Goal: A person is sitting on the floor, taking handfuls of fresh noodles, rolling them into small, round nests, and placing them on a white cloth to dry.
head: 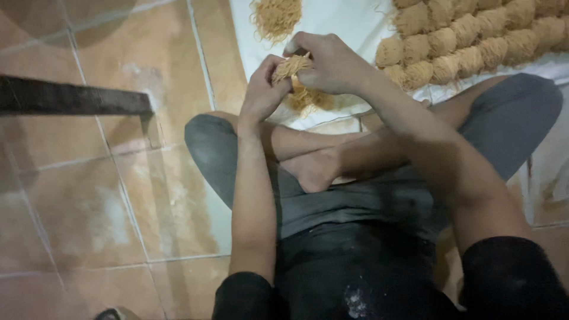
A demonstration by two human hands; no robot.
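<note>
a: start at the left. what's there?

b: orange floor tiles with pale smears, and a dark wooden bar crossing them from the left edge.

a: then the person?

b: seated cross-legged on the tiles, grey shorts, a bare foot tucked up in the middle. both arms reach forward over the knees.

a: the left hand?

b: the left hand cups a wad of thin tan noodles from below and the side, fingers curled in tight against it.

a: and the right hand?

b: the right hand comes over the top of the same wad, fingers bent and pressing down on it, thumb side toward the left hand. so the wad is clamped between the two hands, held up above the edge of a white sheet.

a: anything under it?

b: a loose tuft of noodle strands lies on the sheet just below the hands.

a: farther right?

b: a loose pile of strands at the top, and to the right, rows of rounded noodle nests, touching one another, filling the sheet's upper right corner.
</note>
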